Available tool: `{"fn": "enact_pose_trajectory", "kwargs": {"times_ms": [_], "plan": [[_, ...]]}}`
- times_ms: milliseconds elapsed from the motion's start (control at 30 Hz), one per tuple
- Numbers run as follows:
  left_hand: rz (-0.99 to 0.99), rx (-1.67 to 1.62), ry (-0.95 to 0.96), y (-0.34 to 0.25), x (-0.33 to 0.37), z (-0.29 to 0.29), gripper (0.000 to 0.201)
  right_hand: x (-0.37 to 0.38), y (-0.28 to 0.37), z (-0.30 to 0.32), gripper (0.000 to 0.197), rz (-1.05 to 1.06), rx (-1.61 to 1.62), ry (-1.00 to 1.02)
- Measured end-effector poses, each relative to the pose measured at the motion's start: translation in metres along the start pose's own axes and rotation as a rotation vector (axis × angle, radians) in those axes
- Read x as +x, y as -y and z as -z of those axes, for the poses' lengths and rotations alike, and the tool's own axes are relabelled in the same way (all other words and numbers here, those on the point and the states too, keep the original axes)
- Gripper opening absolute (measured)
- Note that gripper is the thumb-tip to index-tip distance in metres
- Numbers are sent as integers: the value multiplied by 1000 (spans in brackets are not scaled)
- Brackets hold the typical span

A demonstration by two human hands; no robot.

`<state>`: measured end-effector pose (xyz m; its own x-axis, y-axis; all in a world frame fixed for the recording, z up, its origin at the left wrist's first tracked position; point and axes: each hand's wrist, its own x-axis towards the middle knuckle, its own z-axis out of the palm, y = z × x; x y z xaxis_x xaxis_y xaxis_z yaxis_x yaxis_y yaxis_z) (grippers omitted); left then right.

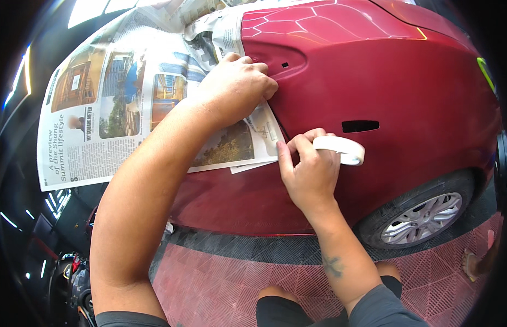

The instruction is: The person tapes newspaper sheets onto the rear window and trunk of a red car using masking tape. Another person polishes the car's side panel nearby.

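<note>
Sheets of printed newspaper (pixel 139 92) lie over the left part of a glossy red car body panel (pixel 313 98). My left hand (pixel 237 84) is closed at the newspaper's right edge, knuckles up, its fingertips hidden against the panel. Lower and to the right, my right hand (pixel 313 174) grips a roll of white masking tape (pixel 340 148), with the thumb and fingertips near the newspaper's lower corner. Between the two hands, a thin dark line runs along the paper's edge. Whether a strip of tape lies there, I cannot tell.
A dark slot (pixel 360 126) and a small square hole (pixel 285 65) open in the red panel. Below right is a wheel (pixel 422 218) with silver spokes. Red and black floor tiles (pixel 226 294) spread underneath. Another person's foot (pixel 471 264) shows at the far right.
</note>
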<state>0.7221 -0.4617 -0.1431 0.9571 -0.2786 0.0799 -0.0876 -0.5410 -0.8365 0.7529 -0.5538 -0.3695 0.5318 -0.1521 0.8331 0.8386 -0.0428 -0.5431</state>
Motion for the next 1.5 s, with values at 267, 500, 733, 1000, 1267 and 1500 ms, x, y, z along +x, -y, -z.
{"fn": "enact_pose_trajectory", "kwargs": {"times_ms": [267,500,733,1000,1267,1500], "plan": [[-15,41,-12,1,-4,1,7,2,0,1,27,12,-166,94],[-97,192,25,3,-5,1,13,1,1,-6,33,47,-225,78],[13,150,127,-3,4,9,13,4,1,-8,26,46,-255,85],[98,123,177,-12,7,19,11,3,1,-8,25,76,-279,70],[147,27,49,-11,10,13,10,7,-1,-7,24,97,-312,50],[334,-81,51,-19,19,17,21,6,-3,-5,25,117,-309,48]]}}
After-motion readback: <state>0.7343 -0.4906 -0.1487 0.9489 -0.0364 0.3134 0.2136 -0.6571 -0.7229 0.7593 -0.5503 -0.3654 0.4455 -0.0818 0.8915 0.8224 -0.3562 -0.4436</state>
